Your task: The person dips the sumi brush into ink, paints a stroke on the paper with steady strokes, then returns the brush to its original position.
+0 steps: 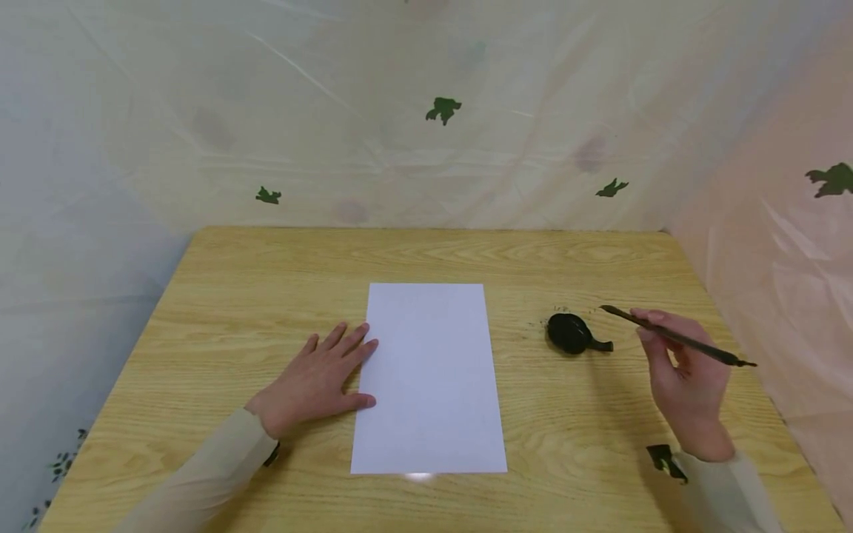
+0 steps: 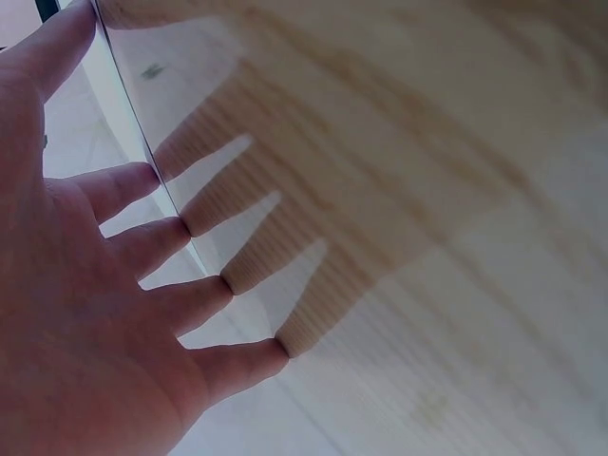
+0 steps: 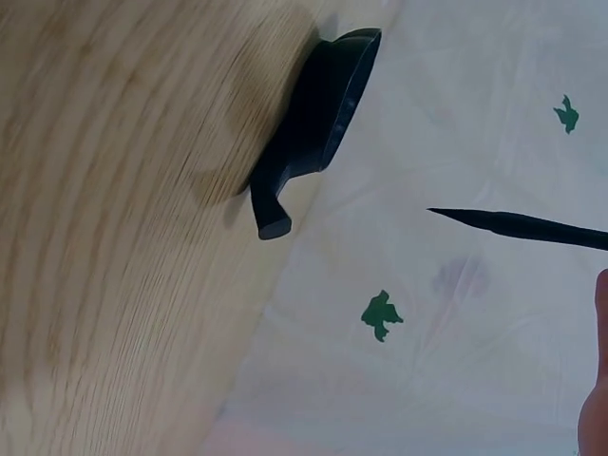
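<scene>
My left hand (image 1: 320, 381) lies flat with fingers spread, its fingertips and thumb on the left edge of a white sheet of paper (image 1: 429, 377). In the left wrist view the straight fingers (image 2: 237, 366) touch down along that edge. Above the table on the right, my right hand (image 1: 693, 377) pinches a dark, slender ink brush (image 1: 713, 352), tip pointing left. A black ink dish (image 1: 568, 333) with a short stubby handle sits between paper and right hand. The right wrist view shows the pointed brush tip (image 3: 465, 218) apart from the dish (image 3: 318, 104).
Small dark specks (image 1: 536, 324) mark the wooden table (image 1: 280, 274) around the ink dish. Pale sheeting (image 1: 346, 133) with green bird-shaped patches hangs behind the table and at both sides. A bright reflection (image 1: 420, 477) shows at the paper's near edge.
</scene>
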Tool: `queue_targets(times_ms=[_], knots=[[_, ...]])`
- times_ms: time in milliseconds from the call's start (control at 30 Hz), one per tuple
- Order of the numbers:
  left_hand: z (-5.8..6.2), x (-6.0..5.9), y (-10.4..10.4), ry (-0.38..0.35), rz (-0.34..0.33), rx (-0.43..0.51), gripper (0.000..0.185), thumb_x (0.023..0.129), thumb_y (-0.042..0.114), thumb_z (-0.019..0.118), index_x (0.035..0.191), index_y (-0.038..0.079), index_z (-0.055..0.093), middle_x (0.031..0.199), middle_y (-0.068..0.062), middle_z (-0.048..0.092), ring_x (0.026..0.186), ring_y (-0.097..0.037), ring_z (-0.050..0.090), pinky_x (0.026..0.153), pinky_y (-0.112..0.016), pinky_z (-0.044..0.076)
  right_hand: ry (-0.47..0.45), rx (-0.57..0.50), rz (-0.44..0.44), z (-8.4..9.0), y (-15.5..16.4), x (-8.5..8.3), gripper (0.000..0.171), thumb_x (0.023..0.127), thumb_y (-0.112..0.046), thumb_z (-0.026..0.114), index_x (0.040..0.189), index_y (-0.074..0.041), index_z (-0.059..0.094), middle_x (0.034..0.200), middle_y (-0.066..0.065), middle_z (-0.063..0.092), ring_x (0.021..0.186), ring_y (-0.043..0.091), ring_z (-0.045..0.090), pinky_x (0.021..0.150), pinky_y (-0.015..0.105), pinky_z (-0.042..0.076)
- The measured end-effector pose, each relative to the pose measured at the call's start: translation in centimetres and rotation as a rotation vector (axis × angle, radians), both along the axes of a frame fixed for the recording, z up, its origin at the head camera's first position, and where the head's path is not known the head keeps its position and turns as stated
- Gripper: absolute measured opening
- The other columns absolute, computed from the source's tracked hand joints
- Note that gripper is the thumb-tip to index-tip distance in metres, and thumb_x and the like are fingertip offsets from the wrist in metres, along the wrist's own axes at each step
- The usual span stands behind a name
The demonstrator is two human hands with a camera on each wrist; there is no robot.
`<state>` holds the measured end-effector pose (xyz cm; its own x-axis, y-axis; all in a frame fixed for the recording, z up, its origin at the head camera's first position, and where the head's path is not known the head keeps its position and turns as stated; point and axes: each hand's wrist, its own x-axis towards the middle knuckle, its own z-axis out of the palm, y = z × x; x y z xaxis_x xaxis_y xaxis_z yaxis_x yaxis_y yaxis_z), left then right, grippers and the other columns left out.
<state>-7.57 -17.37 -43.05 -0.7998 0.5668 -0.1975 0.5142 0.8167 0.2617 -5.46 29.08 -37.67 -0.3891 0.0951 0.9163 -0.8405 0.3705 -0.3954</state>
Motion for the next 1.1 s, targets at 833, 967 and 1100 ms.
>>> queue_targets(times_ms=[833, 967, 1100], knots=[[-0.4, -0.3, 0.1, -0.009, 0.0, 0.027, 0.093, 0.091, 0.065, 0.069, 0.162, 0.013, 0.038, 0.171, -0.01, 0.023, 0.155, -0.044, 0.017, 0.114, -0.075, 0.021, -0.319, -0.312, 0.198, -2.7, 1.5, -0.8, 0.027, 0.095, 0.025, 0.05, 0.122, 0.026, 0.051, 0.11, 0.026, 0.067, 0.104, 0.029, 0.071, 0.095, 0.031, 0.056], [-0.6, -0.3, 0.0, 0.0, -0.004, 0.032, 0.092, 0.091, 0.064, 0.069, 0.161, 0.013, 0.039, 0.171, -0.011, 0.024, 0.155, -0.045, 0.018, 0.113, -0.076, 0.022, -0.348, -0.374, 0.251, -3.2, 1.9, -1.1, 0.031, 0.097, 0.023, 0.047, 0.127, 0.024, 0.05, 0.111, 0.027, 0.066, 0.106, 0.031, 0.07, 0.095, 0.033, 0.056], [-0.6, -0.3, 0.0, 0.003, -0.006, 0.034, 0.091, 0.091, 0.063, 0.069, 0.161, 0.013, 0.039, 0.171, -0.011, 0.024, 0.155, -0.045, 0.018, 0.113, -0.076, 0.022, -0.376, -0.375, 0.251, -3.4, 2.0, -1.2, 0.03, 0.099, 0.02, 0.047, 0.129, 0.024, 0.048, 0.113, 0.026, 0.065, 0.107, 0.031, 0.069, 0.095, 0.033, 0.056]])
